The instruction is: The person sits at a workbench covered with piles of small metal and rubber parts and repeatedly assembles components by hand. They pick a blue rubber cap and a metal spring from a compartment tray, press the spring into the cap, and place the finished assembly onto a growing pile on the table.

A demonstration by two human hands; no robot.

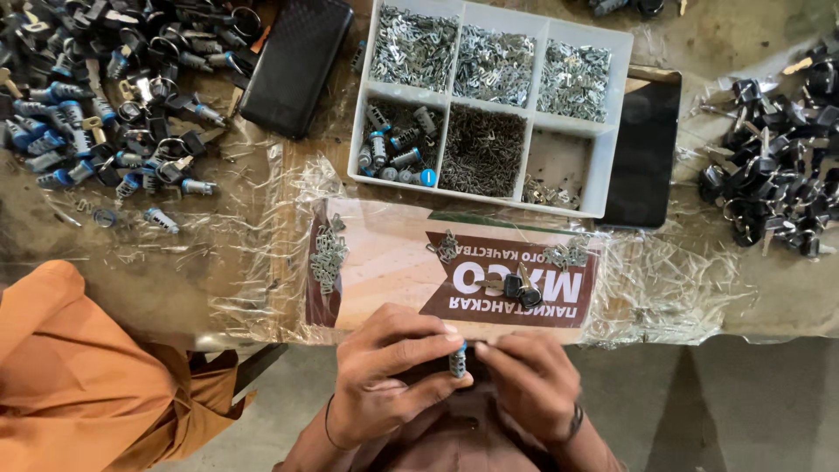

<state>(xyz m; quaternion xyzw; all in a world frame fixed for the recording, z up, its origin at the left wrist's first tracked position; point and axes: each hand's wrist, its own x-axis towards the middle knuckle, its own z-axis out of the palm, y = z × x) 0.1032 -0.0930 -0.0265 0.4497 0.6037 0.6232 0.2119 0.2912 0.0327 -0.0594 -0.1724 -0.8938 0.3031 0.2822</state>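
Observation:
My left hand (389, 371) pinches a small silver and blue lock cylinder (458, 360) between thumb and fingers, held upright just off the near edge of the table. My right hand (533, 380) touches the cylinder from the right with its fingertips closed against it. Just beyond my hands, two black-headed keys (522, 287) lie on a plastic-wrapped brown and cream card (384, 262). Small piles of metal plates (329, 253) rest on the same card.
A white compartment tray (612, 131) holds metal plates, springs and a few cylinders. Heaps of cylinders and keys (105, 87) lie far left, black keys (778, 175) at the right. A black case (295, 61) and a dark tablet (645, 153) flank the tray. Orange cloth (79, 385) is lower left.

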